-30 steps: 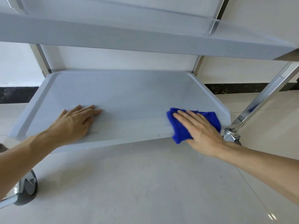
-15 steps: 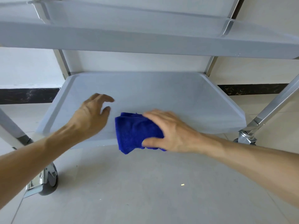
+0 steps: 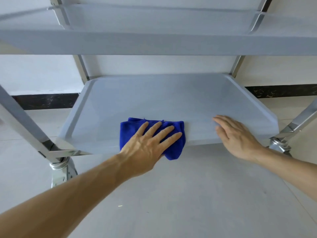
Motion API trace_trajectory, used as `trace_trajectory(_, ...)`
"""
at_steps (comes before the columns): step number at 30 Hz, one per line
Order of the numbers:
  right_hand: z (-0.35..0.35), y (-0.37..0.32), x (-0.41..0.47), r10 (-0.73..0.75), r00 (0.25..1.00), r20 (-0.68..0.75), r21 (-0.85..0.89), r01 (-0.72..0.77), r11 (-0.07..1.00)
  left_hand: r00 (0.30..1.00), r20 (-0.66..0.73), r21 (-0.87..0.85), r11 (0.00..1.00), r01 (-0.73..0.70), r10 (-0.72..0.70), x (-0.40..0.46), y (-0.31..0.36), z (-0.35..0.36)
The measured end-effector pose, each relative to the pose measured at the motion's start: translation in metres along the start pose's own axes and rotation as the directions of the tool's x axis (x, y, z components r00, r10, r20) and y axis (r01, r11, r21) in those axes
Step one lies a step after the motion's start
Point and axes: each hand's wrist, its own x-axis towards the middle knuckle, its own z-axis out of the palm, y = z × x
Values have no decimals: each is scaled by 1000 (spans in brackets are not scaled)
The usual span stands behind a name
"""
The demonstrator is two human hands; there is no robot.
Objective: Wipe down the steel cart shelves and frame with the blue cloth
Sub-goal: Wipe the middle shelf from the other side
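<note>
The steel cart's bottom shelf (image 3: 154, 100) fills the middle of the view, low over the floor. A folded blue cloth (image 3: 130, 127) lies on the shelf's front edge, one corner hanging over the rim. My left hand (image 3: 147, 145) presses flat on the cloth with straight, spread fingers. My right hand (image 3: 235, 136) rests on the shelf's front right part, fingers straight, holding nothing. Above, the middle shelf (image 3: 154, 42) crosses the top of the view.
Shiny frame legs stand at the left (image 3: 25, 124) and right (image 3: 298, 121), each ending in a caster (image 3: 60, 169) near the front corners. Pale tiled floor (image 3: 171, 203) lies below. A white wall with a dark skirting strip (image 3: 46, 100) is behind the cart.
The cloth has passed from my right hand to my left. My right hand has moved away to the right side of the shelf, and my left now presses the cloth at the middle front.
</note>
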Motion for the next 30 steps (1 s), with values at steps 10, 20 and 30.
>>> trace_trajectory(10,4,-84,25,-234,971,-42,-21,234,972,979,52,-52,978,200,-198,-132,-102,0)
trace_trajectory(20,35,-104,29,-282,959,39,39,281,959,951,104,-28,955,296,-292,-120,-86,-1)
trace_trajectory(30,-5,-99,39,-45,965,257,603,-124,788,921,-93,-573,777,260,-377,-47,-31,-11)
